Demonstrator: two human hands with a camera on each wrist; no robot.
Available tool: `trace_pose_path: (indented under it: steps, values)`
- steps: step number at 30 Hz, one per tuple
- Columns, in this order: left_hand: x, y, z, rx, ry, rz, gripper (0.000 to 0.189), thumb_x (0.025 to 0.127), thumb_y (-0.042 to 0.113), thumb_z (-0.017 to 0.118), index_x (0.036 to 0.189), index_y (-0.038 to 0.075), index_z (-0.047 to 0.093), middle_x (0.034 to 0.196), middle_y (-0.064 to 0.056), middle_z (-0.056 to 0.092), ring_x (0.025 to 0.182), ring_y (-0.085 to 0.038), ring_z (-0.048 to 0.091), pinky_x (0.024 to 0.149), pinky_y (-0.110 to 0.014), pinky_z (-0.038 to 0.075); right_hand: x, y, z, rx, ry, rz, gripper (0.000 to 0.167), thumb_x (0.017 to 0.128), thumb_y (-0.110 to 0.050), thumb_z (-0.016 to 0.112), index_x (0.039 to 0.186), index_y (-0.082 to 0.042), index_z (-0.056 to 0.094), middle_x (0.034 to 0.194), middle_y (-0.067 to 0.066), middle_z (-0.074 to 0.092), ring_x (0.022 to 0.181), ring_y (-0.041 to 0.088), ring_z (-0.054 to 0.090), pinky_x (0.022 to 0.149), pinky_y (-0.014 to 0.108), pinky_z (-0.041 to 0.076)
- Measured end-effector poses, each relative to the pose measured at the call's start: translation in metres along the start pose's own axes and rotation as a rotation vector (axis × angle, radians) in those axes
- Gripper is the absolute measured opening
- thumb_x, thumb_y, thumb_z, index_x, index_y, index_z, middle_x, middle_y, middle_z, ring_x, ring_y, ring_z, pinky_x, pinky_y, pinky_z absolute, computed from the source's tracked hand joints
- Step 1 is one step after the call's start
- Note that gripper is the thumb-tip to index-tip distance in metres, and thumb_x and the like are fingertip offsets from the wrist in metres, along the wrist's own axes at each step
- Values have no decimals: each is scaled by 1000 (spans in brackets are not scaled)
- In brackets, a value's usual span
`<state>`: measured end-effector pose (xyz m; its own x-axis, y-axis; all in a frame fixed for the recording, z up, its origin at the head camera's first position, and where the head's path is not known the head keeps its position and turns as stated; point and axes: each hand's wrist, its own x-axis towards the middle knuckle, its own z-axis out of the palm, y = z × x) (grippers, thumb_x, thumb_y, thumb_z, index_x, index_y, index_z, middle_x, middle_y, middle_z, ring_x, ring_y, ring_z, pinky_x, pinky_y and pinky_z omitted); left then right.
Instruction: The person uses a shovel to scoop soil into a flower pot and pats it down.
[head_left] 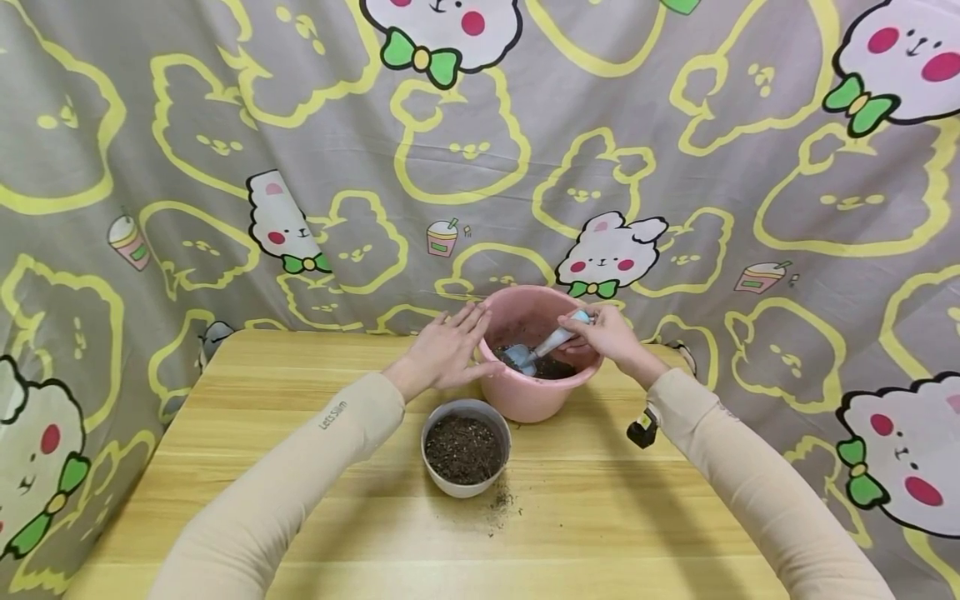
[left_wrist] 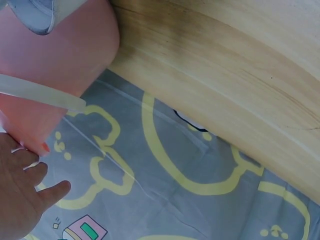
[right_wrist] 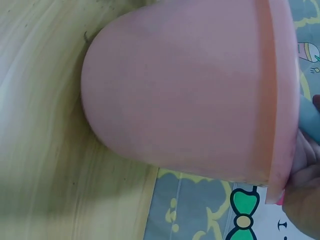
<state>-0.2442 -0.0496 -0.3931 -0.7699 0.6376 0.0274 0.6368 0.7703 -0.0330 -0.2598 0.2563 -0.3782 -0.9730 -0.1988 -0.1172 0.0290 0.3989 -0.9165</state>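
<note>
Note right hand (head_left: pixel 606 335) clamped on scoop (head_left: pixel 555 340) by its handle, blade in soil (head_left: pixel 555 368) within tub (head_left: pixel 525 404); left hand (head_left: pixel 446 346), fingers extended, at the rim. Expect light, stiff handling (heavier once loaded); grasp mid-handle. Nearer: bowl (head_left: pixel 459 490).

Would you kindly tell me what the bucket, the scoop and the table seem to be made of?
The bucket looks like smooth, satiny plastic, given its even pink colour and moulded-looking rim. The scoop is probably plastic too, pale blue and smooth. The table shows streaked grain and a soft sheen: wood or wood-look laminate.
</note>
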Motion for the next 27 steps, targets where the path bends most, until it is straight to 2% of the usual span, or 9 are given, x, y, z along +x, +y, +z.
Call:
trace_pose_path:
  steps: [6,12,19,27]
  values:
    - [0,1,0,2,4,1,101,102,79,32,169,4,20,178,-12,16,165,-32,22,131,-57,31,0,0,-8,102,7,63,42,106,-21,65,123,17,62,82,2,80,74,14,81,82,37,67]
    - [0,1,1,7,2,-4,101,101,79,32,169,5,19,179,-12,14,165,-32,22,130,-58,31,0,4,-19,186,32,98,37,106,-23,64,120,11,62,79,0,79,75,16,82,82,34,67]
    - [1,2,2,-8,-2,-4,102,102,79,32,169,4,18,179,-12,14,166,-32,21,130,-58,31,-4,10,-30,327,33,109,38,107,-23,62,126,10,56,81,1,81,75,12,81,78,27,66]
    - [0,0,1,-6,1,-10,101,102,78,34,169,4,20,178,-12,16,165,-32,22,130,-58,32,-8,11,-39,421,23,88,43,109,-20,60,134,13,51,84,2,82,79,13,82,78,24,65]
